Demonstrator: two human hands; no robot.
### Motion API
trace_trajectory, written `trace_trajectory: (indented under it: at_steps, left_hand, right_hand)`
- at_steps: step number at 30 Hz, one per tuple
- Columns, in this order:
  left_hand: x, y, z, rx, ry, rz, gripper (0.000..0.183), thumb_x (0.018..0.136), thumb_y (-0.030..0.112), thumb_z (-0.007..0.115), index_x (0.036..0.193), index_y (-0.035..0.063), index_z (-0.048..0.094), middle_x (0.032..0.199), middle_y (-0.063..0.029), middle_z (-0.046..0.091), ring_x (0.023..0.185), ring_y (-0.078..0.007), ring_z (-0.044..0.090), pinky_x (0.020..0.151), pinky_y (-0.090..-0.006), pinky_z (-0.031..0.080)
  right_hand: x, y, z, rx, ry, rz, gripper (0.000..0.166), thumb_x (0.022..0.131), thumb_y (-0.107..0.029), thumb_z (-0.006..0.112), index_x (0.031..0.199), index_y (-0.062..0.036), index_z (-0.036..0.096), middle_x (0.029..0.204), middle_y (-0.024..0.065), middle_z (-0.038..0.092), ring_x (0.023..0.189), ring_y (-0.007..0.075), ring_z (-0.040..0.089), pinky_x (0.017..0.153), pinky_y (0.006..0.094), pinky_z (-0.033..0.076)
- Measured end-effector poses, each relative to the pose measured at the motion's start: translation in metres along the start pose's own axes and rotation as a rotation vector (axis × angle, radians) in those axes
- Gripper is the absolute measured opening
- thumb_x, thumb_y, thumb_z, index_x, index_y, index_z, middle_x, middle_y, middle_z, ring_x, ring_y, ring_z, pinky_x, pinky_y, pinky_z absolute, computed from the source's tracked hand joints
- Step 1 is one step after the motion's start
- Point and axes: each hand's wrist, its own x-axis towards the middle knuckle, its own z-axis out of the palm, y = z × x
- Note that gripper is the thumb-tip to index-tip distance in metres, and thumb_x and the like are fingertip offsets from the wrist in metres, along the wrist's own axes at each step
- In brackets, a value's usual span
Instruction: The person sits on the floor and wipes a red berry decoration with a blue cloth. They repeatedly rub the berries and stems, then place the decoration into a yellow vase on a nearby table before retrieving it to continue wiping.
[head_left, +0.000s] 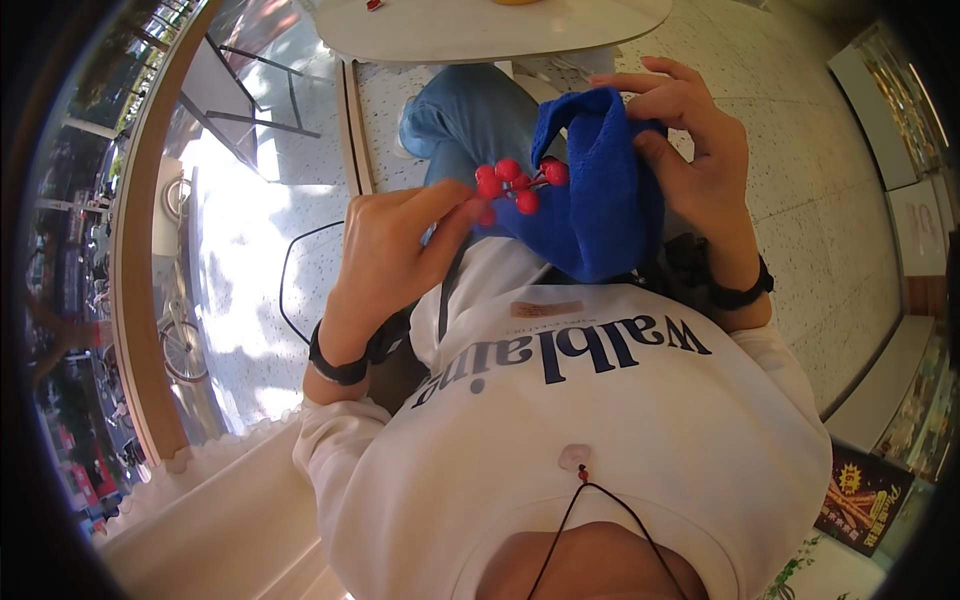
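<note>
A sprig of artificial red berries (517, 181) lies against a blue cloth (607, 195), just above my lap. My left hand (405, 247) pinches the sprig at its left end between thumb and fingertips. The cloth hangs in soft folds from my right hand (690, 135), whose thumb and fingers grip its upper right edge. At its top the cloth curls over into a loop, and the right-hand berries touch it. Both wrists wear black bands. What the cloth covers behind it is hidden.
A pale round-ended table (495, 37) stands beyond my knees, with a small red item and part of a yellow object on it. To the left are a wood-framed window (146, 225) and a folding sign frame (247, 105). Display cases (892, 112) stand at right.
</note>
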Motion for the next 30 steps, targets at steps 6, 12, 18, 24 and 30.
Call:
trace_trajectory:
  at_steps: [6, 12, 18, 24, 30]
  left_hand:
    - [0.000, 0.001, -0.003, -0.061, 0.086, -0.143, 0.011, 0.085, 0.012, 0.063, 0.077, 0.0055, 0.064, 0.052, -0.0084, 0.053, 0.039, -0.0208, 0.042, 0.041, -0.0294, 0.033]
    - [0.000, 0.000, -0.001, -0.096, 0.052, -0.222, 0.013, 0.085, 0.014, 0.062, 0.076, 0.0050, 0.063, 0.051, -0.0083, 0.051, 0.039, -0.0196, 0.040, 0.041, -0.0284, 0.032]
    - [-0.001, 0.001, 0.001, 0.112, 0.081, 0.023, 0.011, 0.084, 0.015, 0.064, 0.076, 0.0078, 0.060, 0.051, -0.0075, 0.049, 0.042, -0.0242, 0.046, 0.041, -0.0319, 0.034]
    - [0.001, 0.000, 0.000, 0.160, 0.036, 0.152, 0.011, 0.082, 0.016, 0.065, 0.074, 0.0099, 0.060, 0.050, -0.0057, 0.048, 0.042, -0.0242, 0.047, 0.041, -0.0328, 0.034]
    - [0.001, -0.003, -0.002, 0.082, 0.070, 0.159, 0.009, 0.080, 0.013, 0.067, 0.075, 0.0087, 0.061, 0.050, -0.0061, 0.048, 0.041, -0.0236, 0.045, 0.040, -0.0312, 0.033]
  right_hand:
    - [-0.013, 0.026, -0.026, -0.062, 0.552, 0.179, 0.029, 0.082, -0.011, 0.069, 0.107, -0.0002, 0.061, 0.089, 0.0022, 0.064, 0.076, 0.0095, 0.061, 0.070, 0.0212, 0.050]
    - [0.001, 0.002, -0.006, -0.082, 0.262, 0.050, 0.026, 0.079, 0.000, 0.065, 0.104, -0.0073, 0.064, 0.097, 0.0054, 0.068, 0.089, 0.0178, 0.066, 0.082, 0.0274, 0.051]
    - [-0.001, -0.012, 0.021, 0.151, -0.406, 0.134, 0.041, 0.075, -0.014, 0.070, 0.114, -0.0097, 0.057, 0.092, 0.0117, 0.065, 0.083, 0.0310, 0.062, 0.071, 0.0356, 0.049]
    - [-0.001, -0.009, 0.012, -0.052, -0.483, -0.084, 0.033, 0.072, -0.009, 0.071, 0.102, -0.0033, 0.059, 0.085, 0.0138, 0.061, 0.074, 0.0324, 0.059, 0.064, 0.0353, 0.047]
    - [-0.001, -0.016, 0.007, 0.072, -0.407, 0.059, 0.028, 0.076, -0.009, 0.069, 0.103, -0.0028, 0.062, 0.086, 0.0130, 0.065, 0.075, 0.0286, 0.064, 0.065, 0.0311, 0.050]
